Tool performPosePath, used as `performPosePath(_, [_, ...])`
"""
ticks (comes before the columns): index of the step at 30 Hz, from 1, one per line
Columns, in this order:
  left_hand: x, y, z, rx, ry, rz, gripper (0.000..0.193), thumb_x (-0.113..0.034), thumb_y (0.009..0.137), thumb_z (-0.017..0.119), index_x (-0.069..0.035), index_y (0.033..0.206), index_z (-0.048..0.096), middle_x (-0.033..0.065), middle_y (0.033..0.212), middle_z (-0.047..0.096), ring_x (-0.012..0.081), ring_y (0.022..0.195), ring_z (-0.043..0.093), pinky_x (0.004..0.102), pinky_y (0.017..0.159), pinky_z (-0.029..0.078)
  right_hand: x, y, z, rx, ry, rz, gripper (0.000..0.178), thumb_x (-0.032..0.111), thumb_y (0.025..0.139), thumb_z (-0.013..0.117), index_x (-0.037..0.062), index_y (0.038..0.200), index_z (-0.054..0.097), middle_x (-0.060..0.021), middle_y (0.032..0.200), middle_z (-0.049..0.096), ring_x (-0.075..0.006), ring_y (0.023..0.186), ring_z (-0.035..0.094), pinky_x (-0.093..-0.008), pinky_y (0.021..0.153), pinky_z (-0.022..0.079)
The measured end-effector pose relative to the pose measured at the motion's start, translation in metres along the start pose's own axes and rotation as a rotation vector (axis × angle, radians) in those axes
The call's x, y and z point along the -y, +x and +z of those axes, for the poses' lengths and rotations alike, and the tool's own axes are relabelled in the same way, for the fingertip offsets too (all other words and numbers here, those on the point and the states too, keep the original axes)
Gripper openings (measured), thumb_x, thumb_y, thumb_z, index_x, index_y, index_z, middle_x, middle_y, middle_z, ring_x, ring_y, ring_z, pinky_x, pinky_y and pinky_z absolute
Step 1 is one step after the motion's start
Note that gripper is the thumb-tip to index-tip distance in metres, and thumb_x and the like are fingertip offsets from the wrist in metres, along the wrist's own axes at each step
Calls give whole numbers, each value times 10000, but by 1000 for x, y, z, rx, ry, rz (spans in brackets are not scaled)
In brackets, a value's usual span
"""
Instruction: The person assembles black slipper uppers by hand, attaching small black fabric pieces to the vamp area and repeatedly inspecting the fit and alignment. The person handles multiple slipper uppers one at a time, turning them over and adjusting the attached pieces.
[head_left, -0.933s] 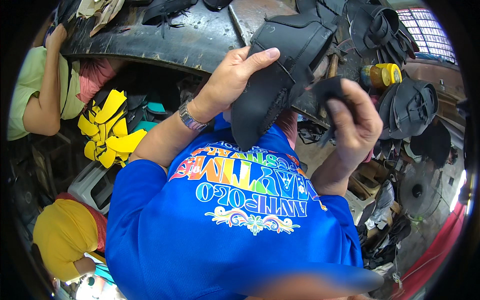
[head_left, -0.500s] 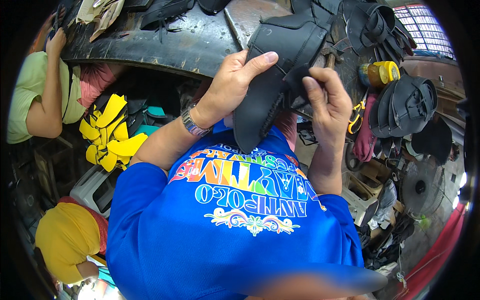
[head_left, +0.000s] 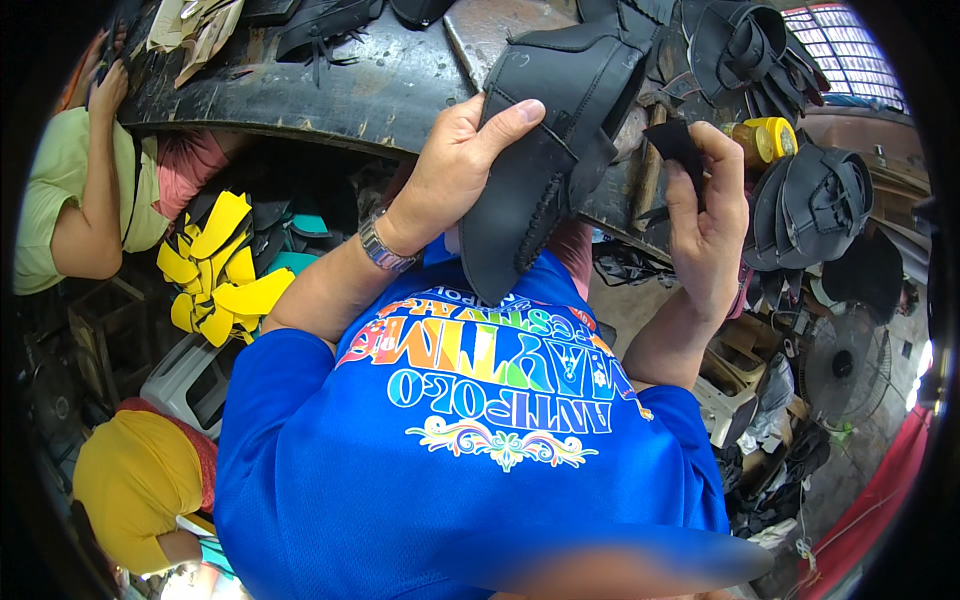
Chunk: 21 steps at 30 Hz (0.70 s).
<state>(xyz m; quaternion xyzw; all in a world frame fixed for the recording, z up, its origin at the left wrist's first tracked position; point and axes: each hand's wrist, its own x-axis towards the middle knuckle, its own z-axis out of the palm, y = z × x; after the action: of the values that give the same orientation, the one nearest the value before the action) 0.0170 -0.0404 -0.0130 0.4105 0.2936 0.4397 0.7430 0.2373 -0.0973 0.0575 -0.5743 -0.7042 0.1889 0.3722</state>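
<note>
My left hand [head_left: 450,175] grips a black leather shoe upper [head_left: 565,85] by its edge, thumb on top. The upper has stitched seams and a laced side, and its toe end hangs over the bench edge in front of my blue shirt. My right hand [head_left: 712,225] is raised to the right of it, apart from the upper. Between thumb and fingers it pinches a small black flap of material [head_left: 676,148]. A tool's wooden handle [head_left: 648,190] lies on the bench between the upper and my right hand.
The dark worktable [head_left: 350,105] carries more black uppers [head_left: 735,50] and a yellow-lidded jar [head_left: 768,138]. Stacked black uppers [head_left: 812,210] stand at right, above a fan [head_left: 842,365]. Yellow cut pieces [head_left: 218,265] lie at left, near a person in light green [head_left: 60,215]. Another person wears yellow [head_left: 135,480].
My right hand has moved right, away from the upper, with the small black flap still pinched. The left hand and the upper have shifted slightly left.
</note>
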Motion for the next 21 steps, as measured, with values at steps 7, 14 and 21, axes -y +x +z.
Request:
performPosePath(7, [4, 2, 15, -48, 19, 501, 266, -161, 940, 671, -50, 1180, 651, 142, 1232, 595, 207, 1129, 586, 292, 915, 505, 4, -3, 33, -24, 433, -19, 359, -38, 893, 598, -28, 1242, 517, -77, 1054, 611, -117, 969, 592, -257, 845, 477])
performPosePath(14, [4, 1, -8, 97, 554, 548, 141, -146, 862, 753, -30, 935, 719, 95, 1153, 565, 206, 1067, 558, 336, 945, 448, 14, 4, 42, 98, 168, -84, 295, -2, 876, 641, -29, 1163, 579, -124, 989, 601, -226, 887, 615, -311, 798, 490])
performPosePath(21, [7, -3, 1, 86, 328, 454, 109, -112, 884, 725, -17, 931, 700, 82, 1146, 541, 152, 1006, 555, 257, 869, 454, 4, 11, 42, -210, 69, -249, 127, 62, 914, 661, -24, 998, 701, -134, 1029, 624, -184, 907, 626, -261, 743, 492])
